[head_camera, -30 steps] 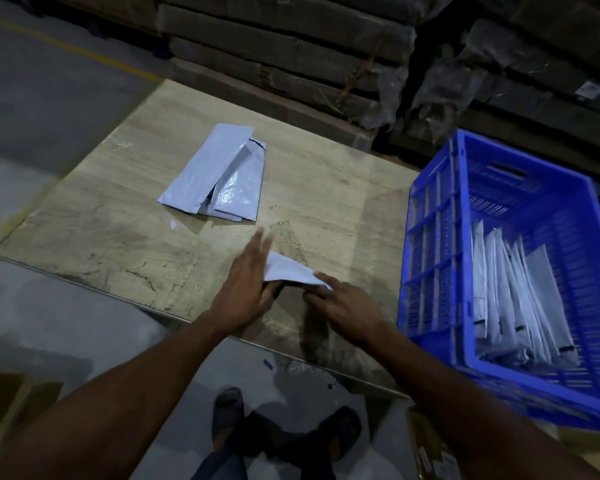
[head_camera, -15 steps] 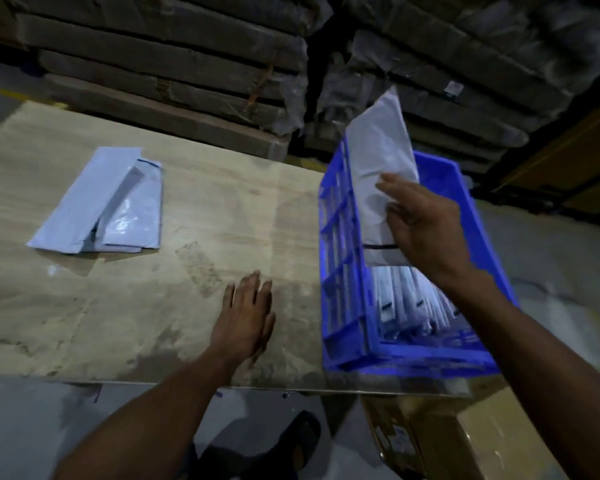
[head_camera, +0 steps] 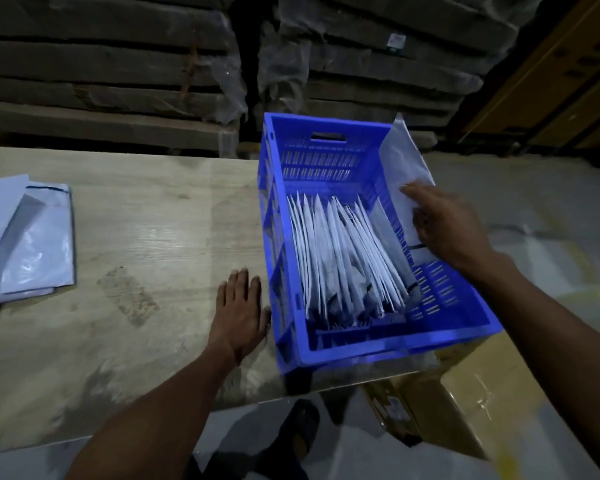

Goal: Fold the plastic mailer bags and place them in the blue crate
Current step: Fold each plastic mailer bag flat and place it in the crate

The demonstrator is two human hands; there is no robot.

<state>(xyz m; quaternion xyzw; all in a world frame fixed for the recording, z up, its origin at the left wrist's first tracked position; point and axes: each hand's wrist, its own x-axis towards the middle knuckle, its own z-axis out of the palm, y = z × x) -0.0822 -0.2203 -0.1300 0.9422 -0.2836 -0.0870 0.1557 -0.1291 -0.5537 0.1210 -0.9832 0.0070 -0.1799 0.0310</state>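
Your left hand lies flat on the bench, palm down, fingers straight and close together, pointing away from you. Grip relaxed, holding nothing. Thumb side sits just beside the near left corner of the blue crate. Forearm runs in from the lower left.

Your right hand reaches in over the crate's right wall, wrist bent, forearm coming from the lower right. Grip holds a folded mailer bag: index finger stretched along its face, the other fingers curled onto it; thumb hidden behind the hand. The bag stands nearly upright, tilted slightly right, top corner above the crate rim, lower end inside against the right wall. A dark strip crosses it near the bottom.

Inside the crate, a row of folded bags stands on edge, leaning left, packed along the left and middle. Bare floor of the crate shows between the row and the held bag.

Far left on the bench, a loose pile of unfolded bags lies flat, well apart from both hands.

Crate sits at the bench's right end; a cardboard box shows below it.
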